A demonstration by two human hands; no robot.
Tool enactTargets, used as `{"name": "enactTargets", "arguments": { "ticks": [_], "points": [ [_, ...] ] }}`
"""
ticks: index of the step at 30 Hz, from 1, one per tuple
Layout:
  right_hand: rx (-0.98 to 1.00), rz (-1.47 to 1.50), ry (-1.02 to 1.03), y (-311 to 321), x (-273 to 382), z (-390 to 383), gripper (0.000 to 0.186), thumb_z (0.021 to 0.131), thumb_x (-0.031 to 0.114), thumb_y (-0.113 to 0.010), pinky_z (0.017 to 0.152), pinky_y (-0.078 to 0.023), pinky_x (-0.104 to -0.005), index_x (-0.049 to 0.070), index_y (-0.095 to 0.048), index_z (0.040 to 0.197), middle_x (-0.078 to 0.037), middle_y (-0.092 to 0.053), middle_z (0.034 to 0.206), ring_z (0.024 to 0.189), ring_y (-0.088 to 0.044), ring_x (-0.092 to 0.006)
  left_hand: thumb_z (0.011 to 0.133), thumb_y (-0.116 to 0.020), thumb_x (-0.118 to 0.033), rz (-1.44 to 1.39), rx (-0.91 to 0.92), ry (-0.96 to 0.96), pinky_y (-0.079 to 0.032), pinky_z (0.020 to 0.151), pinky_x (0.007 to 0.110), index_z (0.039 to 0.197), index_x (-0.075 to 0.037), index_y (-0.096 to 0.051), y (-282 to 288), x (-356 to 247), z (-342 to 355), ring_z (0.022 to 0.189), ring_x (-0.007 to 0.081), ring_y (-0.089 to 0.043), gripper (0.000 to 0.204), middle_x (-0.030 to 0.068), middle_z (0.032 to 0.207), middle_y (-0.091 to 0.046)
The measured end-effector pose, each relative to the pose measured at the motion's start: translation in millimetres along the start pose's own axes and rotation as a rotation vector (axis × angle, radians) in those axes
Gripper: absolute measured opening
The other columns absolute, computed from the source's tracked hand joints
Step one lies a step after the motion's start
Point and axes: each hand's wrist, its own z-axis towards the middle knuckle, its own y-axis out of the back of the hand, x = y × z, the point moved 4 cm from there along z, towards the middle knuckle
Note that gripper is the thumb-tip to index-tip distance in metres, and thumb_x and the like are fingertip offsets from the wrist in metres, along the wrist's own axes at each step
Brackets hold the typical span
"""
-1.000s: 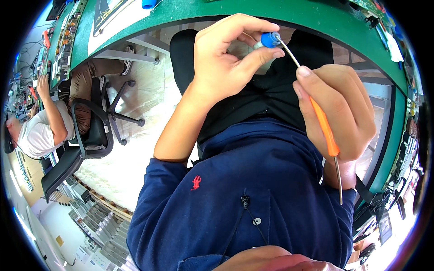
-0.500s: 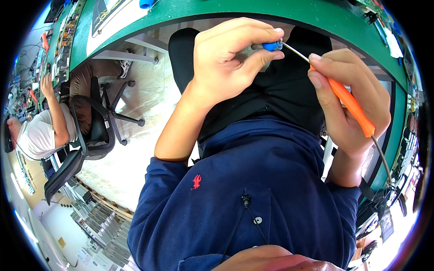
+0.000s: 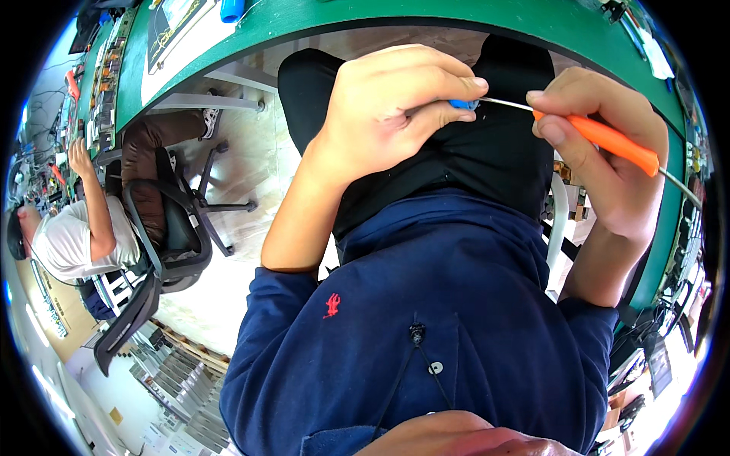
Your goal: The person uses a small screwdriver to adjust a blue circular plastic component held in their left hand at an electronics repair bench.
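Note:
My left hand [image 3: 388, 114] is closed around a small blue part [image 3: 461, 102], mostly hidden by the fingers, above my black-trousered lap. My right hand [image 3: 604, 144], at the right, grips an orange-handled tool [image 3: 616, 141] with a thin metal shaft at each end. The tool lies nearly level, slightly tilted, and its left shaft [image 3: 508, 102] reaches to the blue part. Whether the tip is inside that part I cannot make out.
A green bench [image 3: 304, 15] curves across the top, carrying a blue cylinder [image 3: 232, 10] and pen-like tools [image 3: 635, 38]. At left a co-worker [image 3: 72, 235] sits in a black chair [image 3: 182, 228], a hand [image 3: 78, 156] at electronics. Grey bench legs [image 3: 205, 101] stand below.
My right hand has moved right and up, turning the tool from steep to nearly level. My left hand has moved slightly down, and the blue part is more covered by fingers.

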Motion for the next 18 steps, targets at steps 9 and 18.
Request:
{"name": "enactTargets", "arguments": {
  "ticks": [9,18],
  "points": [
    [-0.217,0.005,0.033,11.8,-2.3,-11.7,0.016,0.084,-0.003,-0.062,0.067,-0.043,-0.0225,-0.008,-0.064,0.099,-0.011,-0.061,0.079,0.073,-0.058,-0.0145,0.072,-0.068,0.015,-0.176,-0.036,0.084,-0.053,0.083,0.033,0.095,0.004,-0.064,12.0,21.2,-3.1,0.094,0.0248,-0.067,0.026,0.017,0.097,-0.068],
    [-0.253,-0.024,0.16,-9.9,7.6,-6.7,0.019,0.08,-0.004,-0.064,0.065,-0.044,-0.025,-0.009,-0.063,0.098,-0.015,-0.063,0.077,0.07,-0.058,-0.0175,0.072,-0.071,0.012,-0.195,-0.069,0.128,-0.053,0.083,0.033,0.098,0.003,-0.063,17.6,22.0,-6.7,0.095,0.0247,-0.067,0.029,0.0162,0.097,-0.068]
  ]
}}
